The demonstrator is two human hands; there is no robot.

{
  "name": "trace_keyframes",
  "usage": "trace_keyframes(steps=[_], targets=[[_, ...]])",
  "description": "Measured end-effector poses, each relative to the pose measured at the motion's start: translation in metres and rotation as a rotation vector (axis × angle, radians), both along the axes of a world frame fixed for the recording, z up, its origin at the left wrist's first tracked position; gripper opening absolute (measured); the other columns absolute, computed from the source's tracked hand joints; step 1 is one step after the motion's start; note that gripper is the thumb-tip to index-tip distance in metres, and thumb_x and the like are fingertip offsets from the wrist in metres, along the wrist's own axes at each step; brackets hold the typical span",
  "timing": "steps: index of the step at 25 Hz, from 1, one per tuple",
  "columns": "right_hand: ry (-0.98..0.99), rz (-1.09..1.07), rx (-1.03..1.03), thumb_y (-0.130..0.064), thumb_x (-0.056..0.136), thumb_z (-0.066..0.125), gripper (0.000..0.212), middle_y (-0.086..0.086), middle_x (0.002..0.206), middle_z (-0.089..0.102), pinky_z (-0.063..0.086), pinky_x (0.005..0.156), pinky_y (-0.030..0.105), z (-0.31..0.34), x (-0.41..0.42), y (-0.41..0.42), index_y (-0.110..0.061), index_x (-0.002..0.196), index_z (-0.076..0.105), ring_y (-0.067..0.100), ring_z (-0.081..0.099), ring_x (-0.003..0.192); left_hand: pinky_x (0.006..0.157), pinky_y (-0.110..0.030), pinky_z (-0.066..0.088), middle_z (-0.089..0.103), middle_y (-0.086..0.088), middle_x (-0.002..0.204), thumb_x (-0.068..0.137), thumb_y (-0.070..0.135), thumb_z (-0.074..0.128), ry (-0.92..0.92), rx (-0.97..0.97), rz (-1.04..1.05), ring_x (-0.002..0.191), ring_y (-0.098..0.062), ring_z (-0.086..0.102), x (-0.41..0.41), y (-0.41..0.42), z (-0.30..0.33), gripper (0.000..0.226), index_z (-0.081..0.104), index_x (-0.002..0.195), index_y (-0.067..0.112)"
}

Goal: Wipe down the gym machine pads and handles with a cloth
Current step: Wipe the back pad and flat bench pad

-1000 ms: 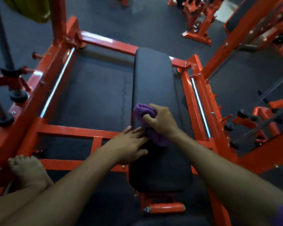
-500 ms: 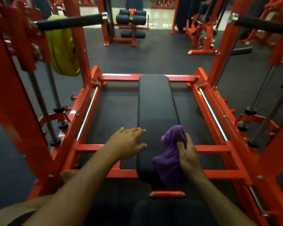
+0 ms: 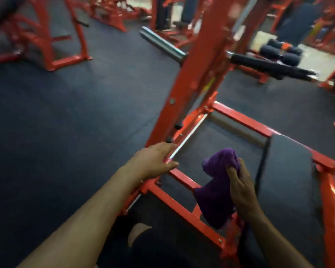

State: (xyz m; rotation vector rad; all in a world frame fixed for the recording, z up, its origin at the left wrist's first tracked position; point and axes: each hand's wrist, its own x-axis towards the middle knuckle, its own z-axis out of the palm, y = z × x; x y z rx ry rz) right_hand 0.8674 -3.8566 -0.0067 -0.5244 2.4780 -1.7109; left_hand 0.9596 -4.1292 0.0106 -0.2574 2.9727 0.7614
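A purple cloth (image 3: 219, 188) hangs bunched from my right hand (image 3: 240, 188), which grips it in the air to the left of the black bench pad (image 3: 290, 180). My left hand (image 3: 153, 161) is stretched out with straight fingers over the red frame rail (image 3: 182, 178) and the chrome guide rod (image 3: 190, 136) on the machine's left side. A black foam handle (image 3: 269, 67) sticks out to the right from the red upright (image 3: 197, 74). The picture is blurred by motion.
A steel bar sleeve (image 3: 162, 44) juts left from the upright. Dark rubber floor (image 3: 66, 122) fills the left. Other red machines (image 3: 46, 35) stand at the back left, and black roller pads (image 3: 280, 52) at the back right. My knee (image 3: 139, 235) shows at the bottom.
The view has swung left, so the bench pad now sits at the right. My left hand left the pad's edge and reached over the left frame rail. My right hand still holds the cloth off the pad.
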Motion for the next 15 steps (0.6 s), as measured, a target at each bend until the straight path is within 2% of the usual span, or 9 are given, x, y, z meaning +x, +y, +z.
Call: trace_keyframes(steps=[1, 3, 6, 9, 11, 15], targets=[[-0.026, 0.053, -0.004, -0.050, 0.089, 0.053, 0.036, -0.014, 0.096, 0.065, 0.049, 0.088, 0.039, 0.006, -0.001, -0.035, -0.024, 0.113, 0.062, 0.006, 0.058, 0.088, 0.114, -0.040, 0.042, 0.043, 0.010, 0.158, 0.095, 0.056, 0.062, -0.018, 0.025, 0.064, 0.143, -0.016, 0.045, 0.014, -0.030, 0.003, 0.069, 0.037, 0.156, 0.037], [-0.071, 0.172, -0.018, -0.053, 0.085, 0.052, 0.043, -0.012, 0.102, 0.066, 0.049, 0.093, 0.040, 0.022, 0.000, -0.090, -0.023, 0.114, 0.063, 0.007, 0.058, 0.094, 0.113, -0.041, 0.042, 0.042, 0.010, 0.159, 0.096, 0.054, 0.061, -0.053, 0.074, 0.193, 0.143, -0.016, 0.045, 0.042, -0.075, 0.011, 0.066, 0.037, 0.156, 0.037], [-0.117, 0.287, 0.003, -0.048, 0.088, 0.051, 0.033, -0.020, 0.100, 0.068, 0.047, 0.090, 0.022, 0.071, 0.010, -0.143, -0.027, 0.110, 0.061, -0.006, 0.059, 0.093, 0.114, -0.039, 0.042, 0.041, 0.010, 0.160, 0.099, 0.054, 0.058, -0.076, 0.130, 0.298, 0.143, -0.014, 0.044, 0.067, -0.098, 0.048, 0.063, 0.036, 0.156, 0.039], [-0.131, 0.327, -0.024, -0.033, 0.091, 0.050, 0.023, -0.021, 0.097, 0.065, 0.044, 0.086, 0.013, 0.128, 0.020, -0.167, -0.027, 0.110, 0.060, -0.011, 0.057, 0.091, 0.114, -0.038, 0.041, 0.041, 0.012, 0.159, 0.097, 0.062, 0.054, -0.125, 0.151, 0.286, 0.142, -0.011, 0.044, 0.069, -0.095, 0.089, 0.066, 0.035, 0.156, 0.041], [-0.135, 0.328, -0.039, -0.032, 0.089, 0.048, 0.016, -0.023, 0.089, 0.061, 0.044, 0.079, 0.016, 0.160, 0.023, -0.171, -0.028, 0.100, 0.059, -0.005, 0.054, 0.083, 0.112, -0.040, 0.044, 0.043, 0.016, 0.157, 0.088, 0.073, 0.047, -0.148, 0.159, 0.228, 0.139, -0.009, 0.047, 0.063, -0.091, 0.115, 0.074, 0.035, 0.155, 0.043], [-0.133, 0.154, -0.074, -0.026, 0.092, 0.048, 0.011, -0.023, 0.086, 0.062, 0.046, 0.077, 0.021, 0.186, 0.039, -0.143, -0.025, 0.097, 0.057, -0.004, 0.054, 0.080, 0.108, -0.036, 0.046, 0.046, 0.020, 0.151, 0.088, 0.070, 0.046, -0.164, 0.153, 0.022, 0.134, -0.006, 0.050, 0.038, -0.076, 0.140, 0.072, 0.038, 0.154, 0.042]])
